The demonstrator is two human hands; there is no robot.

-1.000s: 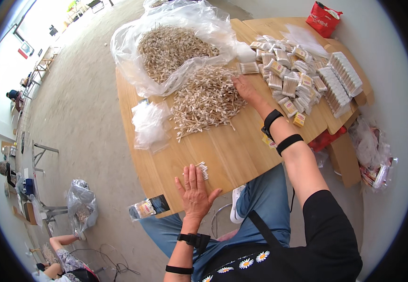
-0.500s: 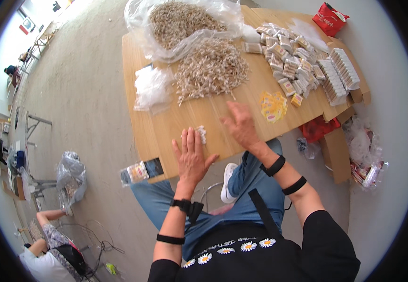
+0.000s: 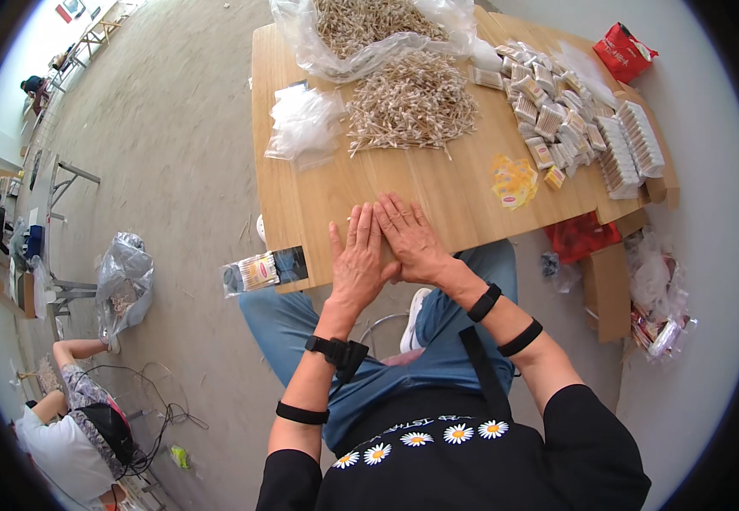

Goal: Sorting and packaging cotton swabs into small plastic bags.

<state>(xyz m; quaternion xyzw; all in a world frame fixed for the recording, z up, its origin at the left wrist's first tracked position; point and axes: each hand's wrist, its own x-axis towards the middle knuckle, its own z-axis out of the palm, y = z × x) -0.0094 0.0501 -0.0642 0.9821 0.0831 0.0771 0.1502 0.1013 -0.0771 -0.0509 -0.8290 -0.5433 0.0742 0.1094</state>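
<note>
L hand [image 3: 359,262], R hand [image 3: 417,249] palm-down

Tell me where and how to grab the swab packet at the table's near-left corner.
Best to pinch the swab packet by its left end, coming from the left, above and below: it lies flat and appears to jut past the table, leaving space underneath.

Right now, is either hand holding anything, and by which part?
No grip shows: left hand and right hand lie flat, palms down, side by side over the table. Anything under them is hidden, so can't be told.
</note>
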